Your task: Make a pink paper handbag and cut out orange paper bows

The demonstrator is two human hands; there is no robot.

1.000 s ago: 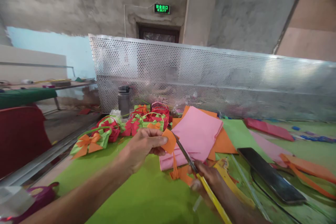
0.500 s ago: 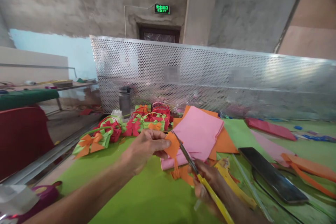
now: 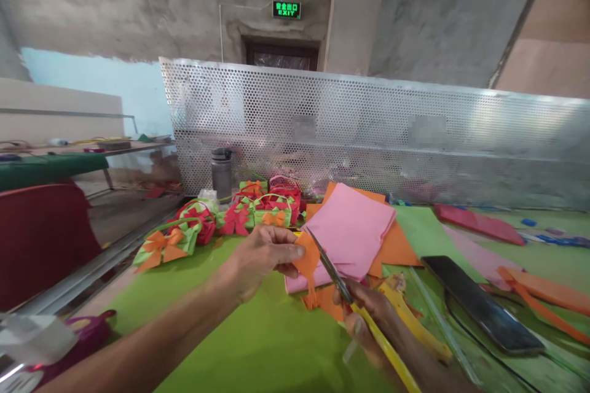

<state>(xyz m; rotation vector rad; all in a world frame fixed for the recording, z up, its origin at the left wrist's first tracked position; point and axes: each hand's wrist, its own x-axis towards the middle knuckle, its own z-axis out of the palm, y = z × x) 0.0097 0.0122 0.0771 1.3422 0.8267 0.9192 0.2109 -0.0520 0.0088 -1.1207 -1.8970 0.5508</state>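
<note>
Orange felt-like piece [image 3: 307, 256], small and flat, sits at the frame's centre, pinched between thumb and fingers of the left hand [image 3: 270, 253]; the right hand [image 3: 366, 322] grips slim, dark-bladed scissors [image 3: 332, 271] with a yellow handle, tip near the piece's upper edge, contact unclear. Small red and green bags with bows [image 3: 236, 220], left of centre, look finished; this piece seems only part-shaped, and the stacked pink sheets [image 3: 353, 224] behind look uncut
</note>
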